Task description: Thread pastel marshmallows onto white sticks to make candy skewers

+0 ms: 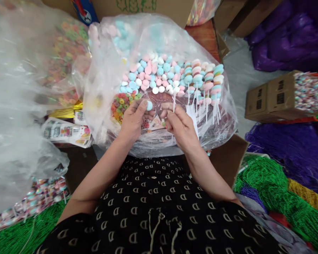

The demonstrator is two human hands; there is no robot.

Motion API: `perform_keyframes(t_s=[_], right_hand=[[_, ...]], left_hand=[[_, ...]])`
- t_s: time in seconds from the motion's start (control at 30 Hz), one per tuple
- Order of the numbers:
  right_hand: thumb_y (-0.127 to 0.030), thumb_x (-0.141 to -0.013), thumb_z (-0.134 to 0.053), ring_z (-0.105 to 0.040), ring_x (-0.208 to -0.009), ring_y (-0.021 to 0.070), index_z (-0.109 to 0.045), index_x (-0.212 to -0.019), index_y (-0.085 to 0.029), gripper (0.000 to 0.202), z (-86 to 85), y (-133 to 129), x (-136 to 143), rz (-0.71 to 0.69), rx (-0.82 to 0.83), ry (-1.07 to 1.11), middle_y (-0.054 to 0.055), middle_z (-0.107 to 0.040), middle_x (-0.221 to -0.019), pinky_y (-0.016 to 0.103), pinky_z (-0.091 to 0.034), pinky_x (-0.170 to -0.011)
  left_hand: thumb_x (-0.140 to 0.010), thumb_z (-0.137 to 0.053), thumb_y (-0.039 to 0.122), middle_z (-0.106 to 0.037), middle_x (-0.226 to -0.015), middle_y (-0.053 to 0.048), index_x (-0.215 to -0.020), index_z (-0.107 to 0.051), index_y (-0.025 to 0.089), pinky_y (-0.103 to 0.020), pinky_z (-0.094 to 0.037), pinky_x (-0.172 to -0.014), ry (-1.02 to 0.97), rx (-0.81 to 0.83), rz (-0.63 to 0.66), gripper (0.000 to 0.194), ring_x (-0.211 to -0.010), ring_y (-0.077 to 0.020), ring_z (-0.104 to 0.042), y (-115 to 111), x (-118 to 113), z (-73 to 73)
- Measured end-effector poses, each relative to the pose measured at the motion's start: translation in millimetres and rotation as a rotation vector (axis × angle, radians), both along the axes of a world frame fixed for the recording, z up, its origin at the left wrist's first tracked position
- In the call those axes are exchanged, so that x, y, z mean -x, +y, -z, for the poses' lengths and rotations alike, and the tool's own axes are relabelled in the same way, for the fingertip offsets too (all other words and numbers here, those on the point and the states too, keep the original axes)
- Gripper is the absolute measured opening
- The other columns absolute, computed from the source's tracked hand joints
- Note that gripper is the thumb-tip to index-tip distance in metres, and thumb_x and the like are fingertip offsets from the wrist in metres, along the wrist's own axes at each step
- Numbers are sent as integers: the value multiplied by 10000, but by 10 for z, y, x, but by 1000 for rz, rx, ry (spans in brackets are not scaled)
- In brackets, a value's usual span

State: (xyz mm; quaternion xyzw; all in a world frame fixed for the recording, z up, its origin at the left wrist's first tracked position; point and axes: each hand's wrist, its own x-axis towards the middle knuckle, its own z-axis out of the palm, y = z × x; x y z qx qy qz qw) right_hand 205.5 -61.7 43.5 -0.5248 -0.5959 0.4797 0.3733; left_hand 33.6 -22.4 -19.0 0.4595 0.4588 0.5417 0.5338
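Note:
My left hand (136, 118) pinches a light blue candy (149, 106) between thumb and finger. To its right, my right hand (178, 121) grips a thin white stick (174, 100), which stands upright with its upper end near the loose candies. Pink, white and blue candies (147, 70) lie in a pile beyond both hands, on a clear plastic sheet (159, 151). Small colourful ring candies (122, 102) lie beside my left hand. At the right of the pile are several sticks threaded with stacked candies (217, 83), their bare white ends pointing toward me.
On the left are a large plastic bag of rings (66, 53) and printed packets (66, 132). Cardboard boxes (274, 95), one holding wrapped pieces, stand at the right, near purple strands (288, 151) and green strands (270, 180). A blue container (85, 12) is at the top.

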Motion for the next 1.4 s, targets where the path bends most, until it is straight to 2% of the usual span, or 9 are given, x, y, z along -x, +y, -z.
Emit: perform_keyframes(t_s=[0.07,0.2,0.33,0.67,0.83,0.97,1.13,1.27,1.4], right_hand=[[-555,-1107,-458,-540,-632,128,-686,-1236,-252,401,-19,-90,7,-8,-11,44,15,-714,-908,291,-449,-617],[-609,-1094,-457,-565,-561,136,-673,-987,-237,443,-41,-178,66,-192,34,-70,-36,-632,-629,284,-433,-603],[-560,-1113,-414,-582,-553,145,-564,-831,-246,448,-45,-150,105,-213,1,-204,-40,-596,-556,292,-429,-638],[-636,-1099,-398,-557,-582,153,-563,-822,-255,499,-50,-154,103,-176,20,-197,-32,-557,-579,296,-406,-608],[-640,-1071,-438,-545,-640,174,-546,-802,-257,481,-30,-126,116,-143,20,-180,-19,-532,-606,303,-379,-600],[-651,-1050,-469,-533,-656,175,-505,-750,-259,495,-15,-120,100,-116,50,-153,-16,-511,-609,301,-370,-592],[-661,-1030,-514,-509,-628,163,-452,-699,-260,523,40,-115,108,-119,94,-108,-30,-477,-581,296,-358,-580],[-607,-1043,-507,-493,-561,145,-463,-706,-261,485,77,-114,148,-89,152,-60,-50,-488,-535,293,-373,-579],[-508,-1042,-524,-492,-521,129,-568,-824,-258,334,42,-197,111,-152,155,-35,-60,-571,-571,293,-402,-595]], left_hand=[[-967,-620,760,-767,-955,-56,-1138,-693,258,-326,-639,-671,39,-27,3,535,-798,-185,-783,23,21,37],[-953,-620,779,-754,-911,-38,-1163,-677,277,-322,-626,-645,50,-33,-53,548,-728,-167,-743,17,3,88],[-971,-611,761,-728,-940,-24,-1169,-655,302,-315,-605,-629,45,-35,-38,502,-716,-152,-712,-37,-39,84],[-973,-567,792,-702,-969,-31,-1113,-616,299,-297,-569,-601,83,-73,-47,516,-740,-152,-696,-74,-86,82],[-963,-607,775,-665,-900,-14,-1079,-595,300,-293,-543,-592,97,-103,-68,488,-725,-155,-674,-127,-118,35],[-975,-630,728,-695,-935,-15,-1092,-617,299,-314,-572,-693,262,-218,-140,444,-799,-166,-684,-195,-94,-16],[-1021,-615,637,-751,-1038,-37,-1098,-665,270,-361,-586,-890,473,-405,-124,378,-960,-190,-712,-255,-36,-8],[-1026,-622,614,-745,-1025,-37,-1102,-661,261,-347,-578,-864,453,-353,-148,363,-921,-183,-705,-242,-48,46],[-1007,-634,638,-699,-990,-25,-1084,-635,274,-331,-575,-819,389,-308,-246,372,-885,-177,-681,-171,-62,52]])
